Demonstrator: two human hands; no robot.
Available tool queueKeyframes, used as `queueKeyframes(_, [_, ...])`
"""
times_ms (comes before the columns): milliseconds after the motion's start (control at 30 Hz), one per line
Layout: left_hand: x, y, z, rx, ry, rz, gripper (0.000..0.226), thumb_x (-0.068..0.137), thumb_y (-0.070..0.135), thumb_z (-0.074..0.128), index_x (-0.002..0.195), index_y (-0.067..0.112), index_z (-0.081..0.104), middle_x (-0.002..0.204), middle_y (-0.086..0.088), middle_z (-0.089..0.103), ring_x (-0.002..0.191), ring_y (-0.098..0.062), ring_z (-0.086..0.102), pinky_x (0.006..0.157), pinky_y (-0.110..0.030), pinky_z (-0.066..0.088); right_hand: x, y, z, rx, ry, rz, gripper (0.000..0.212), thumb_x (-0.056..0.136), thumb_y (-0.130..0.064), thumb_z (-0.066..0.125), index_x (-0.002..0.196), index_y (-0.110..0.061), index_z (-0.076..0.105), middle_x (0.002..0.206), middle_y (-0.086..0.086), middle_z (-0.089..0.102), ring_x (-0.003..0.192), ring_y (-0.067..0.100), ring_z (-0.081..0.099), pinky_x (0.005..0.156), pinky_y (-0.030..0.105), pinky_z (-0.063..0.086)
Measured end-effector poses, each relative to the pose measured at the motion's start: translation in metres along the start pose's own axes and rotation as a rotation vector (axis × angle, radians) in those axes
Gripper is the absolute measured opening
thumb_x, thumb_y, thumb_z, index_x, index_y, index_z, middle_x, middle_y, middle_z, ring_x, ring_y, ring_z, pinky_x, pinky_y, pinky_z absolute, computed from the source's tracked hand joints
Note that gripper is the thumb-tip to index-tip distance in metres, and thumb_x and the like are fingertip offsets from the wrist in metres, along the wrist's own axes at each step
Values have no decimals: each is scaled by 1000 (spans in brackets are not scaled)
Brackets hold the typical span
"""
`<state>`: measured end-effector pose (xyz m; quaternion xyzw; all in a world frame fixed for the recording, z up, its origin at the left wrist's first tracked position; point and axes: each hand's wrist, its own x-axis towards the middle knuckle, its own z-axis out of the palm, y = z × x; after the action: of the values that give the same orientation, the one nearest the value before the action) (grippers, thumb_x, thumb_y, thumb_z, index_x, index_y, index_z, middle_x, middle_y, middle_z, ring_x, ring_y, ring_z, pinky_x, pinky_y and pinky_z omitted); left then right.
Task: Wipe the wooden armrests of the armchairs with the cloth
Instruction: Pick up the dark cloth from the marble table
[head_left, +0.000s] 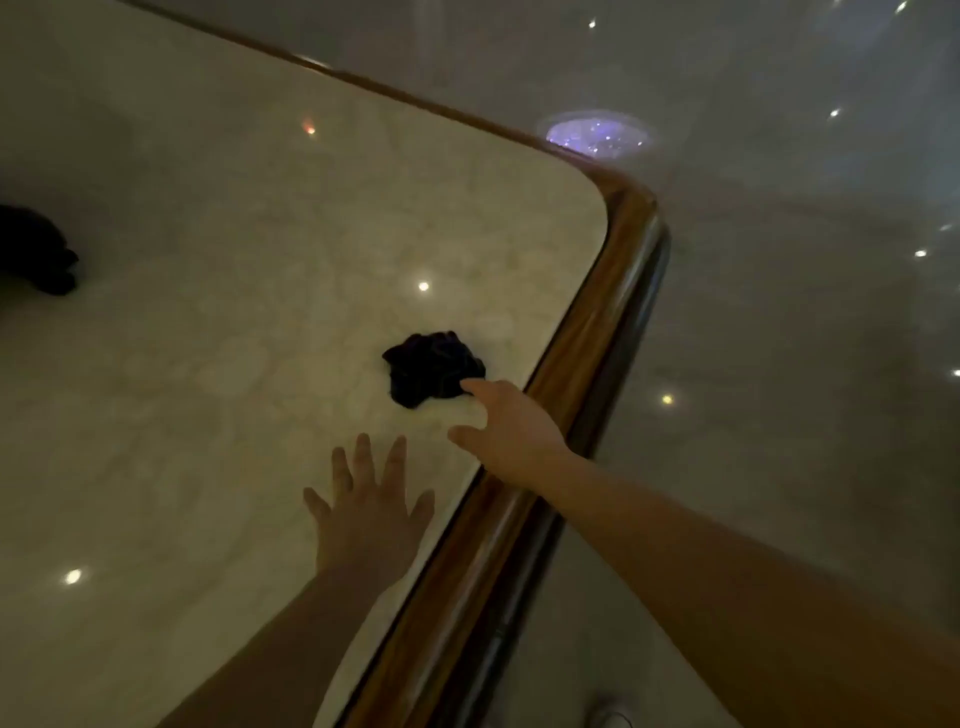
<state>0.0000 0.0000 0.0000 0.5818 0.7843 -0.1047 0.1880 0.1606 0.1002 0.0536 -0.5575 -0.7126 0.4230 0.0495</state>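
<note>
A dark crumpled cloth (431, 373) lies on a pale marble tabletop (234, 312), close to its right edge. My right hand (506, 428) reaches over that edge with fingers apart, its fingertips touching the cloth's near right side without gripping it. My left hand (371, 506) lies flat on the marble with fingers spread, below and left of the cloth, holding nothing. No armchair or armrest is in view.
A wooden rim with a metal strip (587, 358) borders the table and rounds a corner at upper right. Another dark bundle (36, 249) sits at the table's far left. A glossy grey floor (779, 312) with light reflections lies to the right.
</note>
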Motion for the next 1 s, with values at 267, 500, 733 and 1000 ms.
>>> queueKeyframes(267, [25, 2, 28, 43, 56, -41, 72, 90, 71, 13, 149, 41, -15, 163, -8, -11, 148, -37, -8, 110, -67, 16, 88, 14, 6, -197, 71, -119, 78, 94, -41, 60, 156, -38, 13, 166, -2, 9, 143, 34, 22, 112, 44, 32])
queueKeyframes(500, [22, 4, 29, 55, 65, -24, 72, 89, 70, 8, 150, 39, -17, 163, -11, -13, 148, -39, -11, 111, -68, 12, 108, 27, 12, -555, 100, -275, 74, 93, -49, 57, 154, -40, 16, 151, 3, 33, 122, 30, 40, 90, 44, 49])
queueKeyframes(733, [21, 5, 23, 60, 24, -25, 73, 90, 71, 14, 151, 40, -12, 163, -11, -10, 148, -39, -8, 110, -69, 16, 95, 26, 7, -314, 84, -185, 45, 82, -42, 68, 121, -21, 58, 102, 4, 59, 91, 23, 61, 68, 34, 50])
queueKeyframes(1000, [27, 16, -53, 127, -11, 28, 75, 91, 68, 31, 152, 36, 4, 161, -7, 16, 147, -31, 16, 112, -63, 20, 22, 6, -46, -143, 161, -146, 29, 81, -41, 70, 98, -19, 60, 95, 2, 56, 79, 20, 60, 60, 33, 48])
